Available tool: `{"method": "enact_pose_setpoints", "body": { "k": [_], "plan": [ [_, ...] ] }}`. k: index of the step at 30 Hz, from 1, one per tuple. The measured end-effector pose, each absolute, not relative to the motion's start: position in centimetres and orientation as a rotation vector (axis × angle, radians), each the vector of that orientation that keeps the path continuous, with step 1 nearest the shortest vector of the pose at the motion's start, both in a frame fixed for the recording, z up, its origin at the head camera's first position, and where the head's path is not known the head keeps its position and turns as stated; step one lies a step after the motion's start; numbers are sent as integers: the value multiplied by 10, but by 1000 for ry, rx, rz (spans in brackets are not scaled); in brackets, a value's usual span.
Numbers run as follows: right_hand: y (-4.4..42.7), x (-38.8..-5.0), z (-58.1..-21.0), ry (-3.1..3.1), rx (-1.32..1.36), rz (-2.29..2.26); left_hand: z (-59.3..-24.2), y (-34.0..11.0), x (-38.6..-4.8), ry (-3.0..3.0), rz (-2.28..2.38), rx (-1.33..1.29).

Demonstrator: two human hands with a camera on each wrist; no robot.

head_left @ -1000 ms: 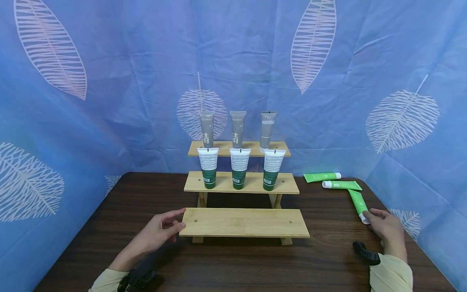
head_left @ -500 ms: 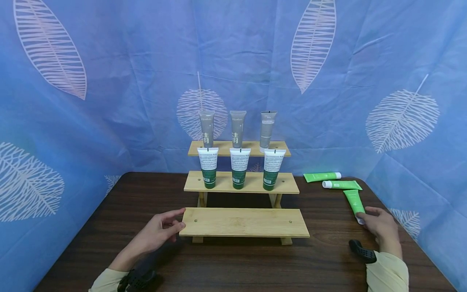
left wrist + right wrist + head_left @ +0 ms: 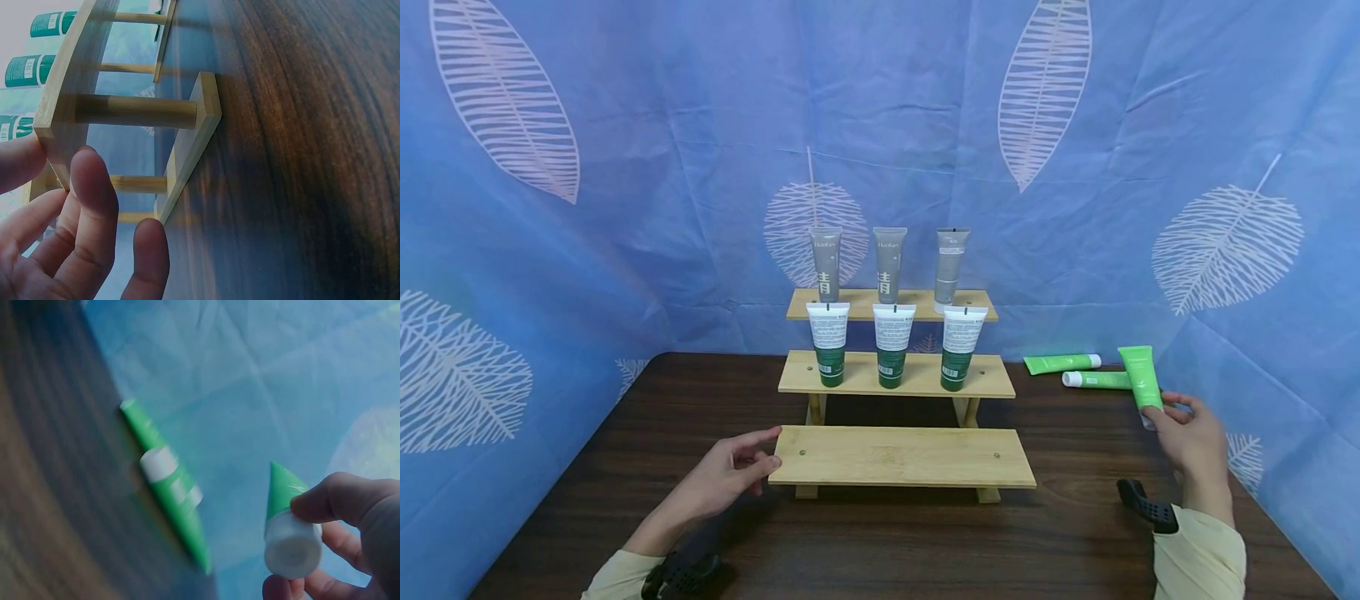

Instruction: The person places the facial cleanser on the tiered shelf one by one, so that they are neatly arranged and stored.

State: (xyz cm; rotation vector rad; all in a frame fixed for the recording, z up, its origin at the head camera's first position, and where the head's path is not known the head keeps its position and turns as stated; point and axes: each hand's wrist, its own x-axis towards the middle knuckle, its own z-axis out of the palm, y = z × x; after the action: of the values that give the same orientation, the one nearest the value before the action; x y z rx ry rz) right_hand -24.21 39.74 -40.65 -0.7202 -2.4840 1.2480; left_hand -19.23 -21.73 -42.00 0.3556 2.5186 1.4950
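Note:
My right hand (image 3: 1193, 433) pinches a green squeeze tube (image 3: 1141, 377) near its white cap, thumb on one side and fingers on the other. The tube is raised off the table, cap end down; the right wrist view shows its white cap (image 3: 294, 545) facing the camera. Beyond it, two more green tubes lie flat, one behind (image 3: 1062, 363) and one nearer (image 3: 1093, 380), partly hidden by the held tube. My left hand (image 3: 730, 471) holds the left end of the lowest board of a wooden tiered stand (image 3: 902, 457), its fingertips against the board's edge (image 3: 53, 119).
On the middle tier (image 3: 857, 383) stand three white-and-green tubes (image 3: 891, 346). Three grey tubes (image 3: 889, 265) stand on the top tier (image 3: 917, 297). Dark wooden table (image 3: 880, 550) surrounds the stand. A blue leaf-patterned cloth (image 3: 880, 100) hangs behind and at both sides.
The right hand has lifted the nearest green tube off the table and moved it slightly away from me, tilting it upright. The left hand and stand have stayed still.

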Motion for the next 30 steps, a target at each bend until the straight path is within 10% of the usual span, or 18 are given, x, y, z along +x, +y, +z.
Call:
{"method": "enact_pose_setpoints", "body": {
  "k": [30],
  "plan": [
    [241, -217, -309, -2230, -42, 1438, -418, -217, -192, 2517, 1499, 387]
  ]
}}
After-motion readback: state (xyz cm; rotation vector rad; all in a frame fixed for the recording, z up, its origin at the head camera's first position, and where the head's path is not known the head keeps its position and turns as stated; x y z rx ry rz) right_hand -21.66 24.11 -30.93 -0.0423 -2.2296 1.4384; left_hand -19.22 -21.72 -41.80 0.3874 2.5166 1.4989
